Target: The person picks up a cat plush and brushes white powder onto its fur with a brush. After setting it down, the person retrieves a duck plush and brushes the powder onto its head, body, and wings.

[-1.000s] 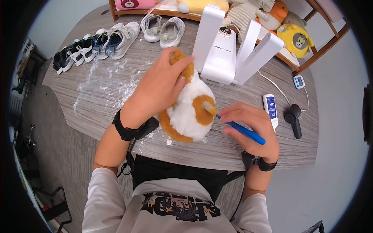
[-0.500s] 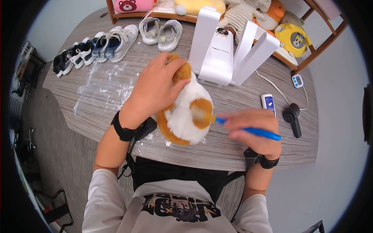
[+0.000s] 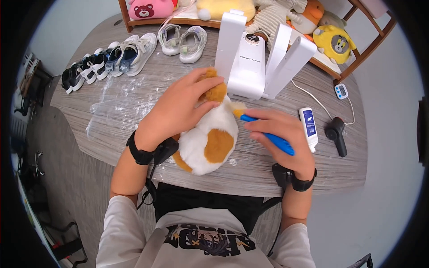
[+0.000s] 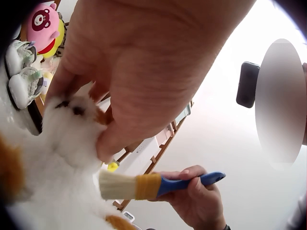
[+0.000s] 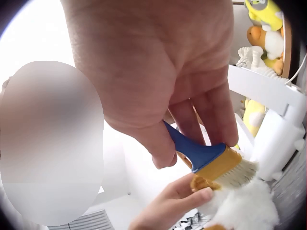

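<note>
A white plush animal (image 3: 206,125) with orange patches is on the grey wood-grain table. My left hand (image 3: 174,107) grips it by its orange-topped head, thumb on one side and fingers on the other. Dark eyes show in its white face (image 4: 72,112) in the left wrist view. My right hand (image 3: 286,136) pinches the blue handle of a flat brush (image 4: 147,187) with a yellow band and pale bristles. In the head view the bristles (image 3: 236,106) lie against the toy's right side, just below its head. The left hand hides part of the head.
Behind the toy stands a white device (image 3: 248,67) with upright arms. Several shoes (image 3: 111,58) line the back left, near white powder smears. A white bottle (image 3: 307,129), a black handheld device (image 3: 336,136) and a small timer (image 3: 341,91) lie right. Plush toys fill a wooden shelf (image 3: 178,20) behind.
The brush has moved from the orange patch on the toy's body up to beside its neck. The toy has turned slightly, its lower end shifting left and nearer. My left hand keeps its grip.
</note>
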A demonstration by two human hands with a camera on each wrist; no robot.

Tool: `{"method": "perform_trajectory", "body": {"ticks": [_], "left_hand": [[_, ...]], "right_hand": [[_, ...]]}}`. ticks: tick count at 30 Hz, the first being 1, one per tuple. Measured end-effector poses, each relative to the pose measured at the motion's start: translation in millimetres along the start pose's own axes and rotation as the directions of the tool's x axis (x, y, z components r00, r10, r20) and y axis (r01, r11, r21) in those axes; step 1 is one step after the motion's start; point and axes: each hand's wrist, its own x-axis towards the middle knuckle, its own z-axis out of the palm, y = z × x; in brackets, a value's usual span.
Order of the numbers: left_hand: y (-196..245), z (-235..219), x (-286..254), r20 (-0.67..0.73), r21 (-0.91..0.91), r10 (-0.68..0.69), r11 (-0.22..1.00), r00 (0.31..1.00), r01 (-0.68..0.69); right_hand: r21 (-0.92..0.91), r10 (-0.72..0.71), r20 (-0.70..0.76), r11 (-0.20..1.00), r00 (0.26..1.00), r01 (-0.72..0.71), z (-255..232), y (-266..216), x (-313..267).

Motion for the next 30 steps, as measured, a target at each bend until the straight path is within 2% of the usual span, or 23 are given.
{"method": "perform_trajectory", "body": {"ticks": [1,2,4,5,7,8,10,11,13,14,16,20,23,25,26,28,29,30], "left_hand": [[2,-2,0,0.004,0.001,0.006,1.000,1.000,-0.006],[5,-3,0,-0.002,0.020,-0.001,1.000,1.000,0.001],[6,-4,-1,-0.003,0.038,-0.007,0.999,1.000,0.007],[6,-4,-2,-0.009,0.080,0.007,0.997,1.000,-0.006],[6,-3,-3,-0.013,0.120,0.020,0.993,1.000,-0.019],[4,-4,-2,0.002,0.110,0.004,0.994,1.000,-0.005],[3,-5,-3,0.006,0.104,-0.018,0.994,1.000,0.017],[2,-5,-3,0.003,0.102,0.004,0.995,1.000,-0.004],[2,-5,-2,0.003,0.095,0.029,0.995,1.000,-0.029],[2,-6,-2,0.014,0.081,0.003,0.997,1.000,-0.004],[2,-7,-2,0.026,0.069,-0.026,0.997,0.999,0.024],[4,-2,-3,-0.020,0.103,-0.002,0.995,1.000,0.004],[4,-2,-1,-0.012,0.099,-0.034,0.994,0.999,0.035],[4,-3,-1,0.006,0.076,-0.066,0.995,0.998,0.066],[4,-2,-1,-0.012,0.072,-0.053,0.996,0.999,0.054],[3,-1,-1,-0.027,0.068,-0.037,0.997,0.999,0.039],[1,-2,0,-0.068,0.036,-0.050,0.998,0.996,0.053],[-1,-4,0,-0.110,0.005,-0.063,0.998,0.992,0.064]], "right_hand": [[-0.105,-0.032,0.000,0.994,0.999,0.032,3,2,1],[-0.107,-0.031,-0.006,0.994,1.000,0.030,5,1,2],[0.036,0.085,0.001,0.996,0.996,-0.085,10,-1,1],[0.037,0.089,-0.003,0.995,0.996,-0.089,10,0,1],[0.094,0.057,0.097,0.993,0.994,-0.066,10,5,1],[0.093,0.056,0.099,0.994,0.994,-0.065,7,4,0],[0.212,0.071,0.290,0.968,0.954,-0.136,-5,3,-2],[0.213,0.069,0.293,0.968,0.954,-0.135,-8,3,-4],[0.506,0.095,0.270,0.832,0.958,-0.226,-13,5,-10],[0.504,0.097,0.271,0.833,0.958,-0.227,-10,4,-9],[0.269,0.214,-0.027,0.942,0.976,-0.199,1,4,-3],[0.184,0.150,-0.037,0.973,0.988,-0.141,11,8,3],[0.197,0.158,0.041,0.967,0.987,-0.163,12,6,2],[0.296,0.063,0.211,0.947,0.975,-0.125,3,10,-1],[0.295,0.062,0.213,0.947,0.975,-0.125,-1,10,-4],[0.606,0.154,0.128,0.770,0.980,-0.200,-7,9,-11],[0.606,0.151,0.127,0.770,0.980,-0.198,-4,10,-9],[0.474,0.165,-0.012,0.869,0.986,-0.140,3,10,-5]]}}
